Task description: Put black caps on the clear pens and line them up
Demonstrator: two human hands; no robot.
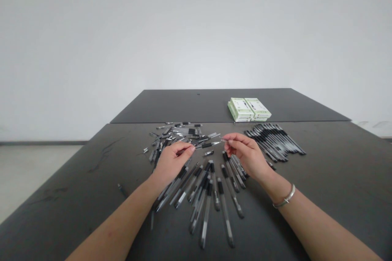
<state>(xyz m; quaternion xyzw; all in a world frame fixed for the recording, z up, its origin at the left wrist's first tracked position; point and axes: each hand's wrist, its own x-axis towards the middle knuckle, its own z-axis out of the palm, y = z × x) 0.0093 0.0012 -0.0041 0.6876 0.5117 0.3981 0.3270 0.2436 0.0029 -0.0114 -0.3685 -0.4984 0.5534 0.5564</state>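
Nearest me, a fan of pens lies loose on the dark table, barrels pointing back toward my arms, so I should keep my forearms lifted and not sweep them sideways. Just beyond, my left hand is closed around a pen barrel, thumb and fingers pinched near its back end, the barrel lying roughly level and pointing right. My right hand is curled with thumb and forefinger pinched on a thin refill, its tip just short of the barrel's open end. To do this well I judge I should hold the barrel steady, line the refill up straight with it, and feed it in gently rather than at an angle, since it looks thin enough to bend. Behind my left hand sits a jumbled heap of parts; to the right a tidy row of finished pens lies near, so that side has little spare room. Farther back two green boxes rest by the seam between tables. The table's left edge and the bare right stretch give the open room.
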